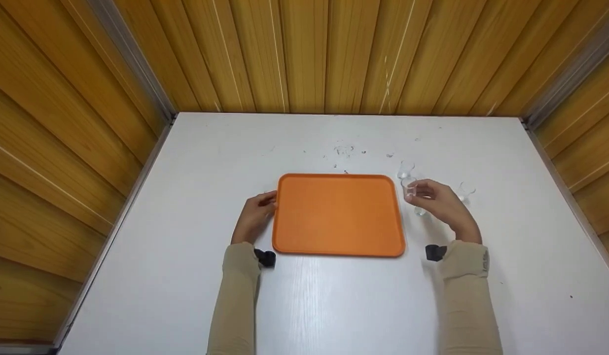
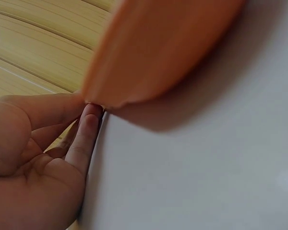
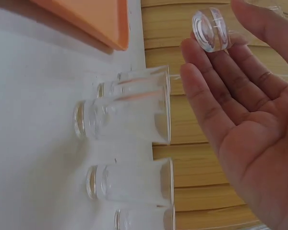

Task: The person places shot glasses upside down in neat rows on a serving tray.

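An orange tray [image 1: 338, 215] lies flat on the white table. My left hand [image 1: 255, 214] is at its left edge, and in the left wrist view [image 2: 43, 158] the fairly straight fingers and thumb touch the orange rim [image 2: 98, 91]. No finger lies over the tray's top. Just beyond the right edge, my right hand [image 1: 445, 207] pinches a small clear glass [image 1: 409, 188] between thumb and fingers. Its thick base [image 3: 210, 29] shows in the right wrist view, above the palm [image 3: 259, 139]. Several similar glasses [image 3: 127, 115] stand upright near this hand.
Around the right hand, one clear glass [image 1: 406, 170] stands behind, another [image 1: 420, 211] below it and one [image 1: 466, 191] to its right. Dark specks [image 1: 344, 150] mark the white table [image 1: 186, 296] behind the tray. Wood-panelled walls [image 1: 304, 59] border the table.
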`<state>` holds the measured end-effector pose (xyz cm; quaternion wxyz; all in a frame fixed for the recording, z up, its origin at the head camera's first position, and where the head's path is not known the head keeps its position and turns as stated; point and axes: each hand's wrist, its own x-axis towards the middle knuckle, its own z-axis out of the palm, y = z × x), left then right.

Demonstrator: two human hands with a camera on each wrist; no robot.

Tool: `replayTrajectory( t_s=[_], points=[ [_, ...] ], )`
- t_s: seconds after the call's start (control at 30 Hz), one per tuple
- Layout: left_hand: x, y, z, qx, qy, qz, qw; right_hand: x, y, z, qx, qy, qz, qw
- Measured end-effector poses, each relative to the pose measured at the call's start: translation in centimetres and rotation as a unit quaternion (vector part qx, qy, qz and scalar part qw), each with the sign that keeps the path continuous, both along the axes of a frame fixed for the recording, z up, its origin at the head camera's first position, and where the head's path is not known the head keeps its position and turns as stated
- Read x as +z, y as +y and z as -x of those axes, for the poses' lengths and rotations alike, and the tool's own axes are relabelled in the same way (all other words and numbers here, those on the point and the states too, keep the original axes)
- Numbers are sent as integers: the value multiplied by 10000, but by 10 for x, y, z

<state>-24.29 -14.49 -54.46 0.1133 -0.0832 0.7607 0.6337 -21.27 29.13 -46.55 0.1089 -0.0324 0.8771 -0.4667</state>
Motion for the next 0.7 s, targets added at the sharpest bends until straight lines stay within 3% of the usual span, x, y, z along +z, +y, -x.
replayTrajectory(
  t_s=[0.33, 0.7],
  points=[
    [0, 1, 0, 45, -53, 134, 9999, -9, -54, 22, 148, 456, 255, 9985],
    [-2, 1, 2, 82, -96, 232, 9997, -12, -97, 37, 293, 626, 676, 9953]
  ],
)
